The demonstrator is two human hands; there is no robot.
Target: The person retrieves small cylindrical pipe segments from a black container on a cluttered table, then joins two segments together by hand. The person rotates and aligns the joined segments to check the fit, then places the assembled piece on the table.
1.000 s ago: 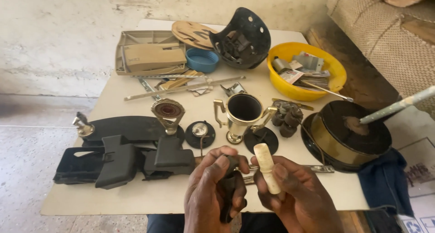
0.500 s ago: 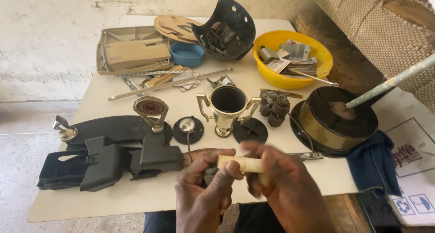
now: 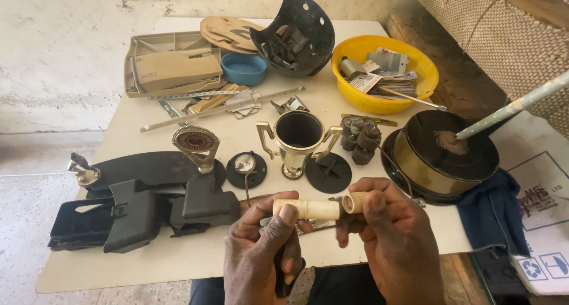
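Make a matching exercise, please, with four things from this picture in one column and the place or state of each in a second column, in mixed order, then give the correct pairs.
Things:
1. cream tube
2. yellow bowl
3. gold trophy cup
4. blue cloth

Places or states:
A. stands upright at the middle of the table
B. held level between the left hand and the right hand
C. hangs over the right table edge
D. holds papers and small metal parts

Pairs: 1-B, 2-D, 3-A, 4-C
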